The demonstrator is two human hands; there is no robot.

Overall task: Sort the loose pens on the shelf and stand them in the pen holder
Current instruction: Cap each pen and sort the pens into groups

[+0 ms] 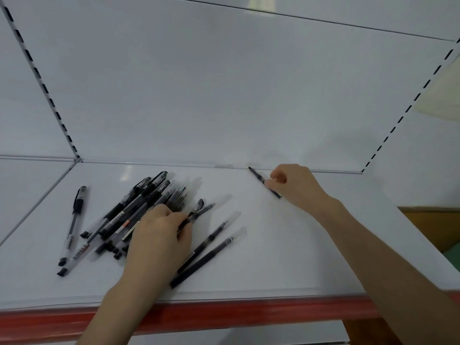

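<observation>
Loose pens point(139, 202) were pictured heaped on the left half of a white shelf point(311, 257). One lone pen point(74, 220) lay apart to the left of the heap. Two long pens point(211, 247) were laid side by side to its right, their lower ends near the red front edge point(236, 312).

The left hand point(159, 235) was laid over the near side of the heap, its fingers point(183, 229) curled round a clipped pen point(201, 207) at the heap's right margin. The right hand point(296, 188) was held well apart, close to the back panel point(224, 95). Its fingers point(278, 178) were pinched on a slim dark pen point(257, 176) whose tip was pointed toward the rear of the shelf. No pen holder was shown anywhere in view, so its place could not be told.

The sorting was judged to be at an early stage, since most pens were left in the heap. Several risks were judged likely:

- The slim dark pen, pinched toward its near end only, could be swung or dropped if lifted quickly.
- The heap could be scattered by the left palm as the clipped pen was drawn out.
- The two long pens, being round and near the front, could be rolled off the shelf if nudged by a forearm.
</observation>
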